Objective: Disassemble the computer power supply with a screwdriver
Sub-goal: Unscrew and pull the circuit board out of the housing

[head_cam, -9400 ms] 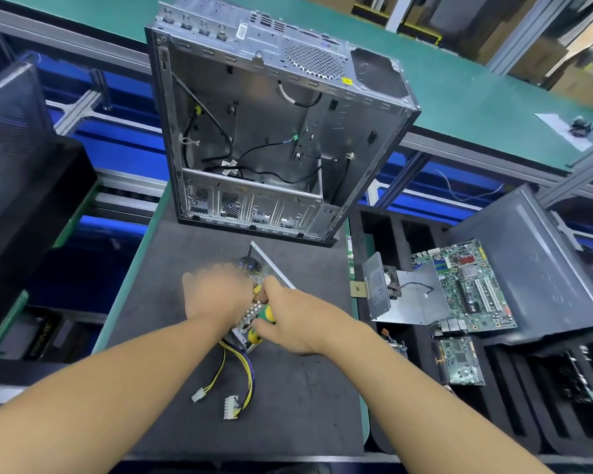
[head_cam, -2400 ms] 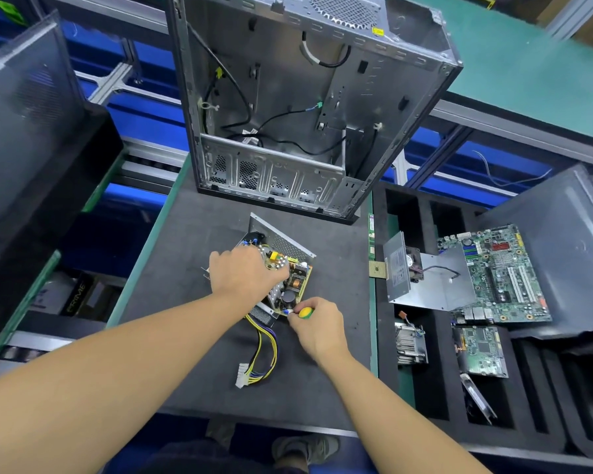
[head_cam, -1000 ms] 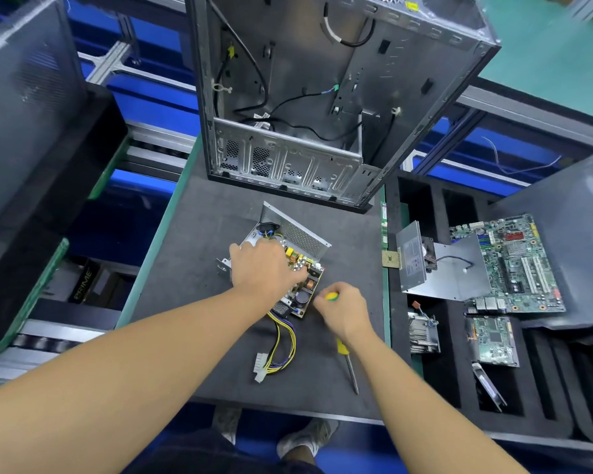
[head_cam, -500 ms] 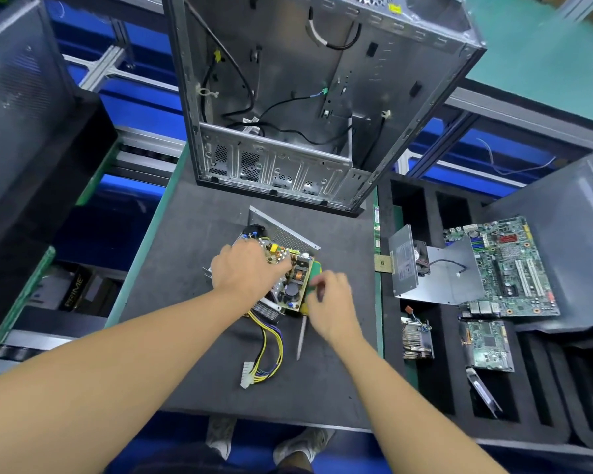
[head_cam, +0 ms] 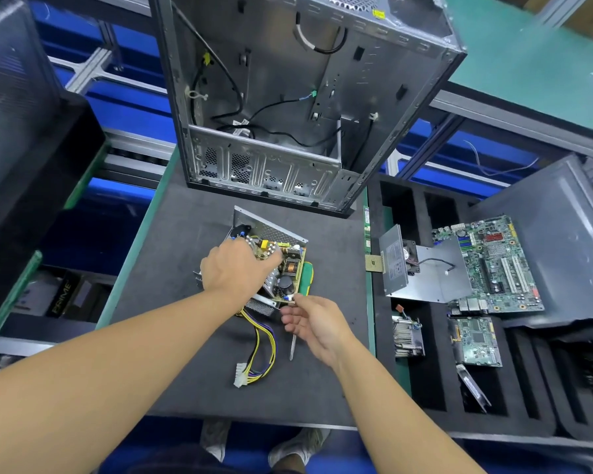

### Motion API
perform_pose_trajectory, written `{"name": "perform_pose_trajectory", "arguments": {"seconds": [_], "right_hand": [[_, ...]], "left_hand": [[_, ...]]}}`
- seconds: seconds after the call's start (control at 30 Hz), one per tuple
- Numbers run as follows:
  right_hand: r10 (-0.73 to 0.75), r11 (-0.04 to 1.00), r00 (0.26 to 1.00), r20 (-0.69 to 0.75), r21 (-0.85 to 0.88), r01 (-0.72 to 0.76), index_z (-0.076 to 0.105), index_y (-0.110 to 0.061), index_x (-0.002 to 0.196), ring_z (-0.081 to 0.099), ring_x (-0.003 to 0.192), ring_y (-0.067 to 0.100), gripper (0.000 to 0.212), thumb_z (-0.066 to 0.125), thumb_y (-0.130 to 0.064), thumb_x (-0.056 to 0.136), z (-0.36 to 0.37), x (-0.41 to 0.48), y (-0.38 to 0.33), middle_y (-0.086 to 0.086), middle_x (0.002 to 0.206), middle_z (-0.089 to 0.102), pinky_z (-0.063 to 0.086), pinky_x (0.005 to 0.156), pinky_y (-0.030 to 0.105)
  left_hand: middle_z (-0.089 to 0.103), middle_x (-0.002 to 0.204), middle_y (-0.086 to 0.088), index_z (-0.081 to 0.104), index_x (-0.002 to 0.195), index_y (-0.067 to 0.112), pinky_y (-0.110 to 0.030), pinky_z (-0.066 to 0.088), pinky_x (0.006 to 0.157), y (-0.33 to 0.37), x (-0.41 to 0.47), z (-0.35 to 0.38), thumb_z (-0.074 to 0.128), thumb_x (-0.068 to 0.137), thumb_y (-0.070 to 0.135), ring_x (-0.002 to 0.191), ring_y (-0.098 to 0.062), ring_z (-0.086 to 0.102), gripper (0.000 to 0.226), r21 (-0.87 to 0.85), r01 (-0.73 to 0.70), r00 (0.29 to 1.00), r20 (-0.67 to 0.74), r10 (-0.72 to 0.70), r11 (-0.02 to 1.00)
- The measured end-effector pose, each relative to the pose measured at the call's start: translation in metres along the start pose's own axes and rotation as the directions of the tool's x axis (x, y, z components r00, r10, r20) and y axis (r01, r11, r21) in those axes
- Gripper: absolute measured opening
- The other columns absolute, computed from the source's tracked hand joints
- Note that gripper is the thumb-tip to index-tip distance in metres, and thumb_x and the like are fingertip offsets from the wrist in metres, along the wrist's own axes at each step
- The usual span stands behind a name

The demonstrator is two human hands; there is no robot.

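In the middle of the frame, on a dark mat (head_cam: 172, 254), the power supply (head_cam: 288, 268) is lying with its cover off and its board showing. The left hand (head_cam: 235, 271) is reaching in from the lower left and lying palm down over the near side of the board, with its fingers curling round the parts there and gripping the unit. The right hand (head_cam: 317, 325) is hovering at the unit's lower right corner with its fingers loosely bent. Its thumb and forefinger are meeting at that corner, but I cannot tell whether they are pinching anything. The screwdriver (head_cam: 307, 278) is lying on the mat just right of the power supply. Its green handle is touching the unit's edge, and its shaft is running down under the right hand and showing again below it. The unit's yellow and black wires (head_cam: 264, 347) are trailing toward the bottom of the frame and ending in a white plug (head_cam: 241, 379).

At the top centre, an open case (head_cam: 384, 97) is standing on the mat's far end, with loose black cables (head_cam: 254, 121) hanging inside it.

On the right, a black foam tray (head_cam: 437, 354) is holding parts in its compartments. A motherboard (head_cam: 500, 265) is lying across its upper part, with a metal plate (head_cam: 432, 278) overlapping the board's left edge. Below the plate a heatsink (head_cam: 408, 335) is sitting in its own slot. A small board (head_cam: 476, 340) is sitting in the next slot to the right, and a narrow card (head_cam: 473, 388) is lying below that.
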State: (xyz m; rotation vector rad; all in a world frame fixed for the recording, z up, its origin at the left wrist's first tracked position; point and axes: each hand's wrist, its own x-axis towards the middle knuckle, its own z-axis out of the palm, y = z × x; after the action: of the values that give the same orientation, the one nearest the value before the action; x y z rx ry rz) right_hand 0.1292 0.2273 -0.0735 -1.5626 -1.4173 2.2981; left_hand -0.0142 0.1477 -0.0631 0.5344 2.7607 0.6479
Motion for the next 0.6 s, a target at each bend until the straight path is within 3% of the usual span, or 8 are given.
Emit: {"name": "perform_pose_trajectory", "arguments": {"seconds": [0.13,0.33,0.6], "right_hand": [[-0.074,0.995,0.997,-0.019,-0.064,0.073,0.059,0.002,0.095,0.063,0.063,0.02,0.014,0.051,-0.008,0.1,-0.0037,0.0001,0.006,0.019,0.081,0.067,0.054,0.062,0.03],[-0.048,0.998,0.997,-0.057,-0.044,0.045,0.064,0.009,0.096,0.066,0.064,0.019,0.013,0.059,-0.003,0.094,-0.0072,0.0036,0.0069,0.02,0.083,0.069,0.056,0.065,0.027],[0.017,0.999,1.0,-0.025,-0.048,-0.018,0.063,0.008,0.097,0.068,0.064,0.02,0.014,0.061,-0.005,0.094,-0.0075,0.0075,0.0091,0.018,0.08,0.071,0.056,0.063,0.028]], "left_hand": [[0.058,0.078,-0.004,0.051,0.067,0.016,-0.037,0.047,0.072,0.0015,-0.0009,0.0016,0.05,0.08,0.073,0.075,-0.028,0.053,0.059,0.04,-0.006,1.0,-0.004,0.006,0.999],[0.054,0.077,-0.004,0.04,0.062,0.019,-0.037,0.042,0.07,-0.0009,-0.0011,0.0047,0.051,0.079,0.074,0.076,-0.029,0.053,0.059,0.073,-0.03,1.0,-0.006,0.03,0.997],[0.057,0.08,-0.005,0.045,0.069,0.016,-0.036,0.036,0.068,-0.0024,-0.0011,0.0078,0.053,0.079,0.072,0.083,-0.031,0.059,0.057,0.128,-0.069,0.997,-0.028,0.074,0.989]]}}
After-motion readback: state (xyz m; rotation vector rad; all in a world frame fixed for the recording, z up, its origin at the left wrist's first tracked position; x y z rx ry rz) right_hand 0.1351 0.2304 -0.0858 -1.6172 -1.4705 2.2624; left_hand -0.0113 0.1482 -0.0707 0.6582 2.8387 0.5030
